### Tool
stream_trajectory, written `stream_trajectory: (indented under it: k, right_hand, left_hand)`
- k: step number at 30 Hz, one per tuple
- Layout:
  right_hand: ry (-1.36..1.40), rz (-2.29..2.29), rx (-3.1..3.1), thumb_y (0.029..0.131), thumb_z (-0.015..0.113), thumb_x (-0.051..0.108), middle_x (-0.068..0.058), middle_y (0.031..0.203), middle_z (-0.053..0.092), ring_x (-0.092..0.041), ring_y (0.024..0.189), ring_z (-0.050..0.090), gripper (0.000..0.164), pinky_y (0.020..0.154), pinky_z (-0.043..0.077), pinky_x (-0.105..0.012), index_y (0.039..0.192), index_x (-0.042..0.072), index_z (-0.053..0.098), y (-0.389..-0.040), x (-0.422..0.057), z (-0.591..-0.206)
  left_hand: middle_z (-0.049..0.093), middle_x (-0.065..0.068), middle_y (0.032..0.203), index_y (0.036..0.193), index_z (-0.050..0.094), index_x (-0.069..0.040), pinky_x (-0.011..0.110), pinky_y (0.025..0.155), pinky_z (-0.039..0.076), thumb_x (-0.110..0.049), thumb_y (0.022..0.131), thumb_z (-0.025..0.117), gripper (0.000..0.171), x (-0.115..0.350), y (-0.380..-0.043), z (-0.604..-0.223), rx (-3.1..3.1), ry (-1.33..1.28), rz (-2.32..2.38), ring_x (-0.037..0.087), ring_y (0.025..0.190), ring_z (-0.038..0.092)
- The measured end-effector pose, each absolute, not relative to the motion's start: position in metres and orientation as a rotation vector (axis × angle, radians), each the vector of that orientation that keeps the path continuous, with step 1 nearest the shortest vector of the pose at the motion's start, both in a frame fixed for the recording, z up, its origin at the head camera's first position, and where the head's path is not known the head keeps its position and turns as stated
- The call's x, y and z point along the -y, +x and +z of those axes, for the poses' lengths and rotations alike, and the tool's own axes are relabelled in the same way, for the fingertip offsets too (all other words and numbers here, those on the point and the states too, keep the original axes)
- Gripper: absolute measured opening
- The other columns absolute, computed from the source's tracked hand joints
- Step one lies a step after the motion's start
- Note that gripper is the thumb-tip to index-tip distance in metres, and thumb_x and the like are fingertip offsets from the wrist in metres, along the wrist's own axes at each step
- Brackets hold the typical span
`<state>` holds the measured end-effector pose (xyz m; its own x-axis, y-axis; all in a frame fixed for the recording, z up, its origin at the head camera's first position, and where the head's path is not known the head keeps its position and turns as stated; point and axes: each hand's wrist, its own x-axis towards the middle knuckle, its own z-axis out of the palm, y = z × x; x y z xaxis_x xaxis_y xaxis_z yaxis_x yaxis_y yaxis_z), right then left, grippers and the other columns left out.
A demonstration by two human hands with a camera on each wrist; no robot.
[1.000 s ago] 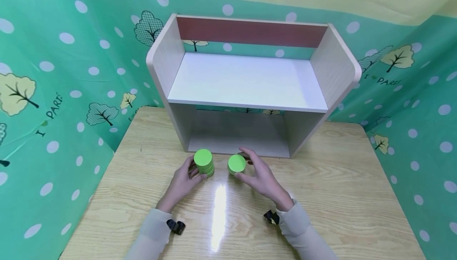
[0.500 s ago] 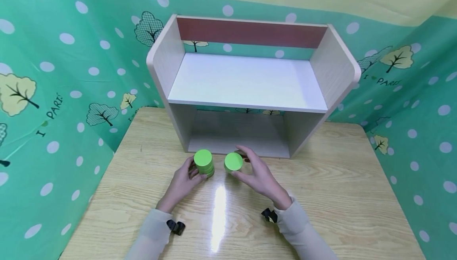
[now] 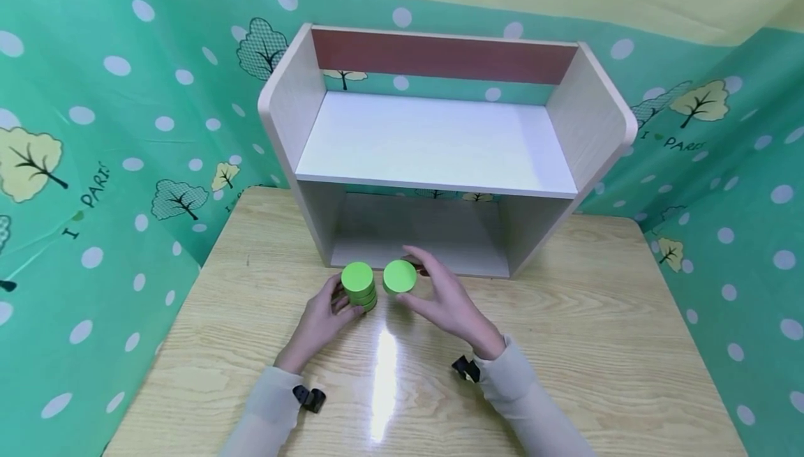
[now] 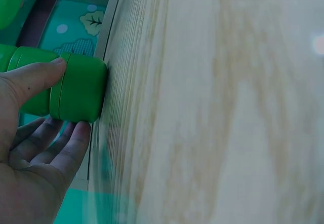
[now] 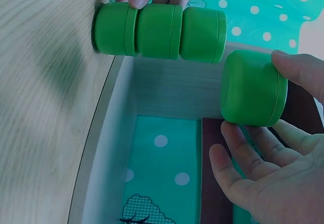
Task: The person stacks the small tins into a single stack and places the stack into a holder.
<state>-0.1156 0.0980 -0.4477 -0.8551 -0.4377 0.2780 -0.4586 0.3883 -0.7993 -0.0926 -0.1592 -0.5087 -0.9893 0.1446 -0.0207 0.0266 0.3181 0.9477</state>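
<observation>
A stack of three small green lidded jars stands upright on the table, close in front of the shelf unit. My left hand holds the stack near its base; in the left wrist view the thumb lies along the side of the bottom jar at its lid seam, with fingertips on the other side. My right hand grips another green jar between thumb and fingers. This jar is raised off the table, just right of the stack and about level with its top.
Behind the stack stands a two-level white shelf unit with a reddish-brown back rail. The wood-grain table extends to both sides. A green patterned cloth hangs around the back and sides.
My right hand has raised its jar and brought it leftward, nearer the stack. The left hand and the stack have stayed in place.
</observation>
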Motion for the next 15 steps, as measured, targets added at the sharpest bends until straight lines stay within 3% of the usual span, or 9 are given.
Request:
stream_trajectory:
  k: [8,15]
  right_hand:
    - [0.899,1.484,2.617,0.084,0.083,0.012,-0.001,0.136,0.056,-0.015,0.122,0.054,0.082,0.103,0.050,-0.035,0.152,0.011,0.038,-0.119,-0.088,-0.440]
    - [0.933,1.536,2.600,0.083,0.083,0.008,-0.002,0.136,0.056,-0.016,0.122,0.054,0.083,0.105,0.049,-0.036,0.152,0.011,0.037,-0.123,-0.078,-0.438]
  left_hand:
    - [0.048,0.031,0.141,0.146,0.038,0.008,0.049,0.106,0.047,0.002,0.086,0.077,0.072,0.159,-0.089,-0.495,-2.457,0.206,1.778,0.043,0.129,0.050]
    - [0.047,0.031,0.141,0.146,0.037,0.009,0.048,0.106,0.047,0.002,0.086,0.077,0.072,0.159,-0.089,-0.494,-2.464,0.215,1.776,0.043,0.129,0.050]
